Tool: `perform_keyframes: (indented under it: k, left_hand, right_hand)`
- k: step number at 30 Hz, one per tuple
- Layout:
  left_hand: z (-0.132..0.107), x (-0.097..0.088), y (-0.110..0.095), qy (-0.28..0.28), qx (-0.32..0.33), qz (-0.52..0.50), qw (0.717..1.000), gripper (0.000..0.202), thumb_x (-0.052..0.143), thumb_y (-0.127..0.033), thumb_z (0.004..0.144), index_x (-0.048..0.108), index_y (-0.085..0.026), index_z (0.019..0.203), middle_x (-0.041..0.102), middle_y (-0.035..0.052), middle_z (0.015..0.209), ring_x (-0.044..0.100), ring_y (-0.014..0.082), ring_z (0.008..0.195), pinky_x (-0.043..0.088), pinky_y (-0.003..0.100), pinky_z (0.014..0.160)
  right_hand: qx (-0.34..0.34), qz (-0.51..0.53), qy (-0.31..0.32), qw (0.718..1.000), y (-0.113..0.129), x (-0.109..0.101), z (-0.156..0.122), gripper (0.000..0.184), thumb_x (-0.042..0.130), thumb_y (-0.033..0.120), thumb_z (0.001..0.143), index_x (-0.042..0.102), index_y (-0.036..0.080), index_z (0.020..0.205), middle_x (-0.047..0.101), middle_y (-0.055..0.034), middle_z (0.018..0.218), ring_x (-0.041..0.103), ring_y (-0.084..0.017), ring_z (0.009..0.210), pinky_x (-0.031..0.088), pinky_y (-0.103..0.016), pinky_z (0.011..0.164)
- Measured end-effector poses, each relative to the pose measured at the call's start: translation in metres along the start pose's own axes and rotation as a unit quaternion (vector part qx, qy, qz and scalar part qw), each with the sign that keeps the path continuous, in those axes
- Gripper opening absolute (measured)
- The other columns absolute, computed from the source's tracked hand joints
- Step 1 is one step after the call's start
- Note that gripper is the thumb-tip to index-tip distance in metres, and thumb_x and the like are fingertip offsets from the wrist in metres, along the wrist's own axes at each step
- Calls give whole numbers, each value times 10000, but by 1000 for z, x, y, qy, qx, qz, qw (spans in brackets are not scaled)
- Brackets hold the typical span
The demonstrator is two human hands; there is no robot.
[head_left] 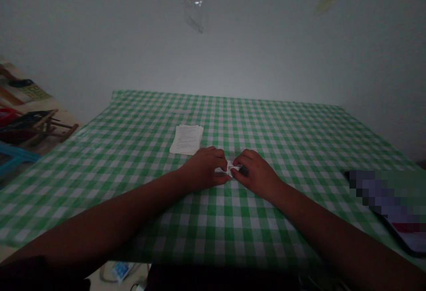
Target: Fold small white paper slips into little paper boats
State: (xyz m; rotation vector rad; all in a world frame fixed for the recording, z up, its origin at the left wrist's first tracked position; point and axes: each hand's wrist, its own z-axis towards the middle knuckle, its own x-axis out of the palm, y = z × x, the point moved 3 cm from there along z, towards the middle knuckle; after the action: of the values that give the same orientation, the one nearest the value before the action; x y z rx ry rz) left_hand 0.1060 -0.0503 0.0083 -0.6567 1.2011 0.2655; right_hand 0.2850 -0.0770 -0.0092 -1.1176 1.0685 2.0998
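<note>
A small piece of printed white paper (229, 166) lies between my hands, low over the checked tablecloth. My left hand (209, 167) pinches its left side between thumb and fingers. From the other side, my right hand (255, 170) has its thumb and fingers closed on the paper's right part. Fingers cover much of the paper, so its full shape and any folds cannot be made out. Just beyond my left hand rests a stack of printed paper sheets (187, 140), its edges slightly uneven.
A green-and-white checked tablecloth (266, 127) covers the table, which meets a pale wall (253, 60). At the right edge lies a phone (392, 211), its screen blurred out. A blue stool (15, 158) and wooden furniture stand left of the table. Clear plastic (193, 0) hangs on the wall.
</note>
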Motion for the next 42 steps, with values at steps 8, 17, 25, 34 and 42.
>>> perform_keyframes:
  k: [8,17,25,34,42]
  left_hand:
    - [2,-4,2,-1,-29,27,999,158,745,-368,783,716,-219,828,641,14,875,587,194,875,419,335,819]
    - [1,-9,19,-6,-10,-13,1000,144,746,-360,795,719,-249,883,689,-4,1018,615,202,999,389,365,936]
    - [1,-17,23,29,9,-53,998,161,721,-325,816,734,-241,952,689,9,1090,630,189,1032,424,340,973]
    - [1,-21,24,52,23,-66,996,174,723,-294,820,728,-233,982,695,13,1097,648,175,993,431,328,963]
    - [-1,-20,25,44,28,-64,997,180,716,-291,823,724,-232,992,689,13,1105,641,178,1005,422,335,974]
  right_hand:
    - [-103,-53,-38,993,18,-17,-4,150,559,244,954,693,178,968,694,-73,991,570,-237,950,457,-416,871]
    - [-132,-76,51,987,23,-15,-8,334,509,216,961,603,134,1271,648,-112,1273,551,-265,1189,443,-465,1002]
    - [-109,-88,102,985,23,-12,-12,413,514,302,959,568,142,1336,607,-135,1345,524,-289,1257,401,-511,1070]
    - [-107,-96,121,982,28,-13,-16,533,542,436,947,532,135,1387,568,-168,1387,496,-305,1299,379,-516,1104]
    - [-109,-121,135,977,30,-12,-19,626,534,499,940,487,101,1422,513,-186,1441,450,-321,1341,347,-512,1135]
